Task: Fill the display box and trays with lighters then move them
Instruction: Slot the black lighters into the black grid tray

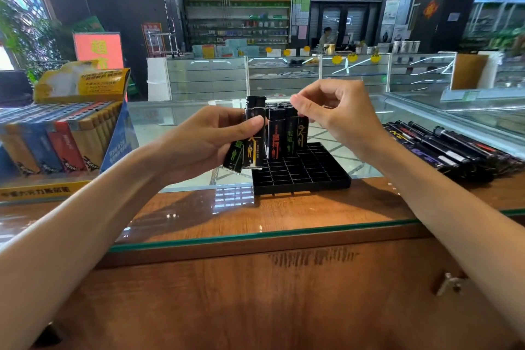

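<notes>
The left hand is gripping a small bunch of black lighters, thumb pressing across their fronts and fingers curling behind. They are slim, glossy and rectangular, printed with coloured figures and characters, and are hanging in the air just left of the tray. The tray is lying flat on the glass; it is black plastic, square, divided into a grid of small cells. A row of matching lighters is standing upright in its far cells, while the near cells are showing open. The right hand is hovering over that row, fingers curling in and thumb meeting forefinger, with nothing showing between them; it is hiding the tops of some of the row.

At the left, a cardboard box is leaning back, packed with orange, blue and red lighters. At the right, a pile of dark lighters is lying on the glass. The glass is covering a polished wooden counter.
</notes>
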Tool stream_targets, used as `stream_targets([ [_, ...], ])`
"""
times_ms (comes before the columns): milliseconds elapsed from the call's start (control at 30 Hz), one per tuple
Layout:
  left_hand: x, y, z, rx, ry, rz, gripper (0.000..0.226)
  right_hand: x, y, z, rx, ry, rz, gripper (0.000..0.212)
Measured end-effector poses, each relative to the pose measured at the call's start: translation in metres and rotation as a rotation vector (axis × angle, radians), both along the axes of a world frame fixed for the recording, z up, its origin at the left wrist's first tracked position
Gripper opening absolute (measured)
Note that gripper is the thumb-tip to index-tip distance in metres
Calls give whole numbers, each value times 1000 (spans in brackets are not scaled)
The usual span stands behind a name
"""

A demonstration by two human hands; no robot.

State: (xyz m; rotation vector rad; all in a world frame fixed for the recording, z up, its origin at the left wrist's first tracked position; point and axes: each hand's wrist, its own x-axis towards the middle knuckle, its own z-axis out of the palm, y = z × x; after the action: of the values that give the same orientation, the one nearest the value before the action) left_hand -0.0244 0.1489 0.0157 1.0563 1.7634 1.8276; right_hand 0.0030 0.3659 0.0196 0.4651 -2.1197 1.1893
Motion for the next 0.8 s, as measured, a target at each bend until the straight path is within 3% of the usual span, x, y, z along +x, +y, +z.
stream_targets([
  [200, -3, 5, -5, -28, 55, 27, 29, 6, -20, 3, 34, -13, 162, 31],
  [333, -4, 7, -8, -107, 155, 93, 43, 4, -20, 1, 22, -25, 224, 20],
  [433, -2, 8, -6, -92, 161, 90, 38, 2, -14, 3, -113, -103, 353, 18],
  [567, -6, 5, -4, -5, 13, 85, 32, -4, 9, 13, -410, -230, 539, 4],
  [667, -9, 3, -4, 23, -11, 113, 24, -8, 30, 13, -434, -197, 398, 9],
  [800, -9, 3, -4, 17, 13, 136, 19, -14, 39, 5, -158, -116, 22, 14],
])
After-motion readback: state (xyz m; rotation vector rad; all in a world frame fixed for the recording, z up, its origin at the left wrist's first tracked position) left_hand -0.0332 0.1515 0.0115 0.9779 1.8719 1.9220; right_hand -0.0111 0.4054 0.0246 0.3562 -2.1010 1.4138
